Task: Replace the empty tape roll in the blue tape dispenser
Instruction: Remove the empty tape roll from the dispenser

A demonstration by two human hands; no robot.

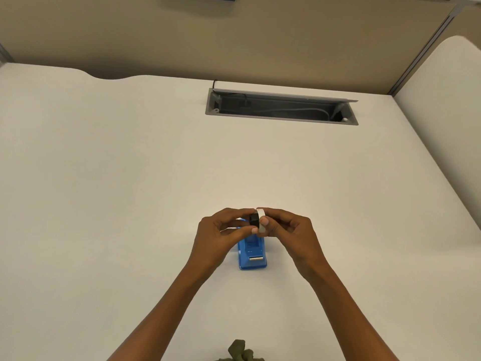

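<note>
The blue tape dispenser (252, 252) stands on the white desk, its metal cutter facing me. Both hands hover just above its far end. My left hand (223, 230) pinches a small black spindle (254, 220) between thumb and fingers. My right hand (286, 227) grips a thin white ring, the tape roll core (261, 220), pressed against the spindle's right side. The two parts touch; whether the spindle sits inside the ring is hidden by my fingers. The dispenser's roll bay is mostly covered by my hands.
A long grey cable tray (282, 108) with its lid up is cut into the desk at the back. A beige partition wall runs behind. A second white desk (447, 105) adjoins at right. A bit of olive green cloth (240, 351) shows at the bottom edge.
</note>
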